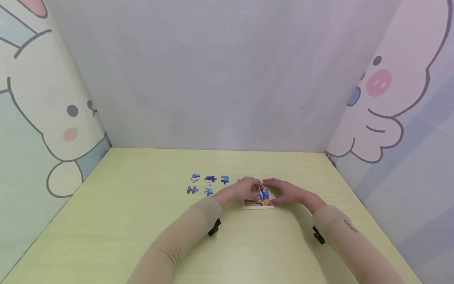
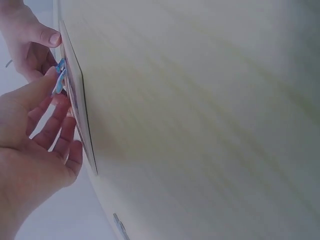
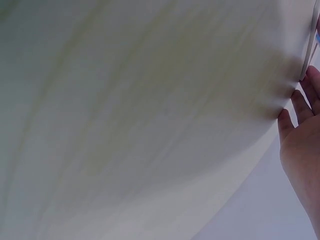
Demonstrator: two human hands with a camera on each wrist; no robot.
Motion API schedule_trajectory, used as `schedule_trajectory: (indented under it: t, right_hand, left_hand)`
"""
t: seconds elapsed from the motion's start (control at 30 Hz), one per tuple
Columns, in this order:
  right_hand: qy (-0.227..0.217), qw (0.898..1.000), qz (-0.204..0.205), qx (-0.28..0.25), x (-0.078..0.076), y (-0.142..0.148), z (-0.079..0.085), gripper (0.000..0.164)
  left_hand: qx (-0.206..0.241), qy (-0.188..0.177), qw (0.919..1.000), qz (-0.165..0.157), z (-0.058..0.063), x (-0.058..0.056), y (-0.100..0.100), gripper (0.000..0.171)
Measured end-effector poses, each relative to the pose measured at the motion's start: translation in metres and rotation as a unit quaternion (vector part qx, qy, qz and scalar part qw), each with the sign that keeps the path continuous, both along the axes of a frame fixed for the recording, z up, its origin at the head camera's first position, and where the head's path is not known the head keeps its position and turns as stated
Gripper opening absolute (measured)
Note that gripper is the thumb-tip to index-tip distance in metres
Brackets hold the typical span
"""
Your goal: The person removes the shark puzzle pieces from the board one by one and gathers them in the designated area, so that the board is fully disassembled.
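Observation:
A small jigsaw puzzle board (image 1: pixel 258 208) with a pale frame lies flat on the table, its picture partly filled in blue and yellow. Over its upper left part, my left hand (image 1: pixel 248 188) pinches a blue puzzle piece (image 2: pixel 60 82) between thumb and fingers, tilted close above the board. The other fingers of that hand are near the board's edge in the left wrist view. My right hand (image 1: pixel 288 192) lies along the board's right side, thumb at the frame and loosely bent fingertips down by the tabletop. Both hands hide part of the picture.
Left of the board, several loose puzzle pieces lie in two rows, among them a blue corner-like piece (image 1: pixel 225 179) and a reddish-blue piece (image 1: pixel 192 190). The light wooden table (image 1: pixel 142 221) meets a grey curtain (image 1: pixel 220 79) behind and cartoon-printed cloths at both sides.

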State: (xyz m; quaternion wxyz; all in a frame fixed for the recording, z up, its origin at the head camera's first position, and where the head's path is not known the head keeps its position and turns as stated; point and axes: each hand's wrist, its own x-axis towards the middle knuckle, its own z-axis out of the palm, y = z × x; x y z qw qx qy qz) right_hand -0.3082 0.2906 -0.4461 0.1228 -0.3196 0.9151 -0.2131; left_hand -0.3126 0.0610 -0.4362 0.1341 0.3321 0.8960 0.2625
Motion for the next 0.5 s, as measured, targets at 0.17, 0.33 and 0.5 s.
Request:
schedule_trajectory:
  t: [0.17, 0.33, 0.5]
  right_hand:
    - [-0.002, 1.000, -0.003, 0.000, 0.0003, 0.0004, -0.0008, 0.076]
    - [-0.006, 1.000, -0.008, -0.002, 0.0018, 0.0002, -0.0003, 0.076]
    - [-0.007, 1.000, -0.011, 0.003, 0.0020, 0.0001, 0.0007, 0.078]
  left_hand:
    - [0.050, -0.020, 0.9984, -0.018, -0.0012, -0.0026, 0.0026, 0.027]
    - [0.038, 0.003, 0.9990, -0.021, -0.0039, -0.0035, 0.0064, 0.021]
    - [0.022, 0.020, 0.9991, -0.029, -0.0046, -0.0037, 0.0079, 0.022]
